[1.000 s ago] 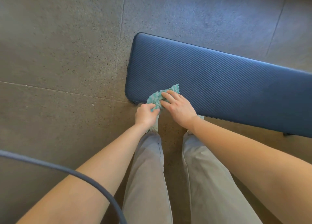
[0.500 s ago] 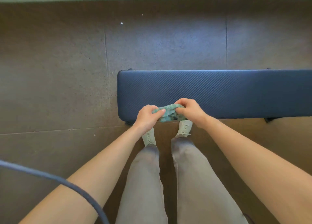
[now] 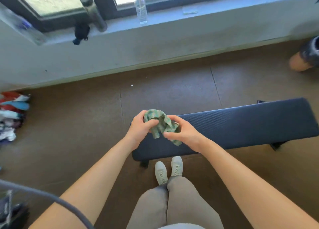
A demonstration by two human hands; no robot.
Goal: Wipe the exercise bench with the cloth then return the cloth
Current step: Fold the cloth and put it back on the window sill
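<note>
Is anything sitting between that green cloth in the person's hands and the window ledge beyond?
Nothing visible. The crumpled green cloth is held by the left hand and right hand above the navy padded bench; only bare brown floor lies before the grey window ledge.

One cloth (image 3: pixel 161 125), two hands on it: left hand (image 3: pixel 139 129), right hand (image 3: pixel 183 133). One bench worktop (image 3: pixel 241 128). One spray bottle (image 3: pixel 141 7) on the sill, two pale shoes (image 3: pixel 160 172).
</note>
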